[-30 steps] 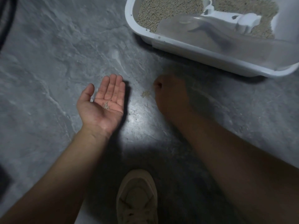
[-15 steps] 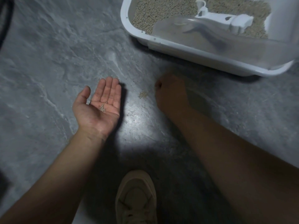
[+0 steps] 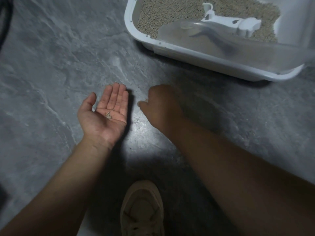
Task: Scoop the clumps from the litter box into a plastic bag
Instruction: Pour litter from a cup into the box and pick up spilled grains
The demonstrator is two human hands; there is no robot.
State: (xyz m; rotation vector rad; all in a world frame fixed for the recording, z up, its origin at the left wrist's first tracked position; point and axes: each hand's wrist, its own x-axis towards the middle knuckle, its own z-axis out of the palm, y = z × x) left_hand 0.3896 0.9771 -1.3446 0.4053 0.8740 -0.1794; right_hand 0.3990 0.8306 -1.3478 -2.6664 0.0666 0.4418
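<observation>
1. Left hand (image 3: 105, 114) lies palm up, fingers straight and together, just above or on the floor (image 3: 51, 74); it carries one small pile of stray litter pellets (image 3: 108, 115) in the palm, not gripped.
2. Right hand (image 3: 162, 106) is knuckles up beside it, fingers curled down toward the floor. A few pellets show at its fingertips; whether it pinches them I cannot tell, since the hand is dark and the fingers are hidden.
3. Litter box (image 3: 187, 55), white, sits on the floor at upper right, well apart from both hands. Tan litter (image 3: 170, 12) fills it.
4. Scoop (image 3: 226, 23), white handle with a clear cover or hood in front of it, lies in the box, untouched.
5. Progress, as a judgement: this looks like side work, picking spilled pellets off the floor. No plastic bag is in view and no clumps can be made out in the litter, so I cannot say how much scooping is done. Left to do: empty the palm, take up the scoop, bag the clumps.
6. Counts: two hands, one litter box, one scoop, one pile of pellets in the palm, one shoe (image 3: 142, 210) at the bottom edge, zero bags visible.
</observation>
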